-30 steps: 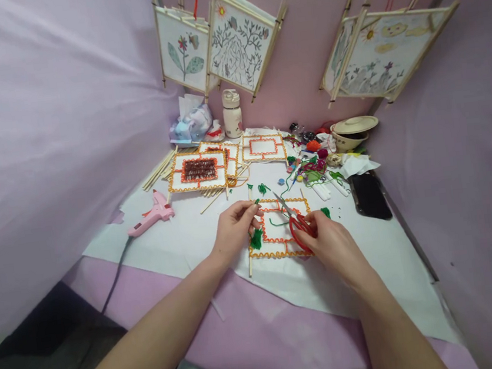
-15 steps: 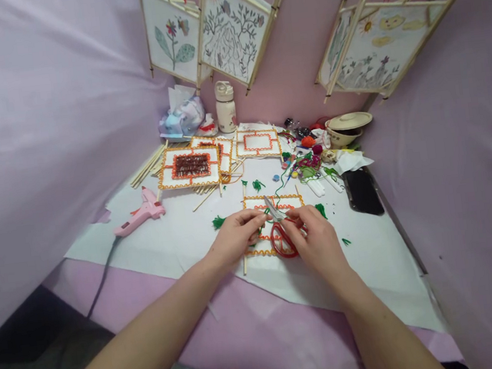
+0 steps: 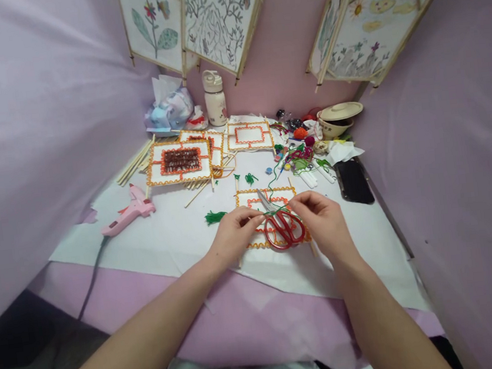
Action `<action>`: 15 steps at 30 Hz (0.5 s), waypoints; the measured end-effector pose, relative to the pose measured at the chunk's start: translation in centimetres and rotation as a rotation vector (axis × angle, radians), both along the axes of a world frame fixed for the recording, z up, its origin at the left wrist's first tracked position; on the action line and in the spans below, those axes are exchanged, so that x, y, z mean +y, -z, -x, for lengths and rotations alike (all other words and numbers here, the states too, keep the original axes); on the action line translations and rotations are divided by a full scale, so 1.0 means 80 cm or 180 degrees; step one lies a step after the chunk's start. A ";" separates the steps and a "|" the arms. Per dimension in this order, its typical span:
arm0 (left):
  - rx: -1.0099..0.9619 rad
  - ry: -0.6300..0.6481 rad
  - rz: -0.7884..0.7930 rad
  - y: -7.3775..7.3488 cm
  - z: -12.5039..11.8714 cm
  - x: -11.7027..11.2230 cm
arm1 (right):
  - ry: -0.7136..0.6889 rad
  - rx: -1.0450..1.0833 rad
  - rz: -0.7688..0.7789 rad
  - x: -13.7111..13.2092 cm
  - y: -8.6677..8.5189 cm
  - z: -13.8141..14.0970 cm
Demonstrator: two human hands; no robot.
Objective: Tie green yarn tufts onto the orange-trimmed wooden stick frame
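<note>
Green yarn stretches between my two hands, above a white panel edged with orange and yellow loops. My left hand pinches one end between thumb and fingertips. The other end is pinched by my right hand. Red-handled scissors lie on the panel beneath the yarn, blades pointing away from me; neither hand grips them. A green tassel lies left of my left hand. From the yarn pile at the back, a green strand runs toward the panel.
On the left rests a pink glue gun with its cord. Behind are decorated panels, wooden sticks, a bottle and tissues. A phone, yarn and markers and a lidded bowl are on the right. Picture lanterns hang above.
My right hand has let go of the scissors, which now lie on the panel, and pinches the green yarn. It has moved right, away from my left hand. The view has shifted slightly.
</note>
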State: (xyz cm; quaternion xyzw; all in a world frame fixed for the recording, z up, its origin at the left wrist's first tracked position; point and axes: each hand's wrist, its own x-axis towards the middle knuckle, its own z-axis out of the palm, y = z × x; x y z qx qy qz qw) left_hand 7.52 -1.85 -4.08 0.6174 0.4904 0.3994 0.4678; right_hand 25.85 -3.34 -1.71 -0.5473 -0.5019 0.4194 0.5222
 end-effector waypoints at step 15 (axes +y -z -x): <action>0.0292 -0.0193 -0.1244 -0.007 -0.006 -0.012 | -0.0258 0.0613 0.0301 0.003 0.006 0.001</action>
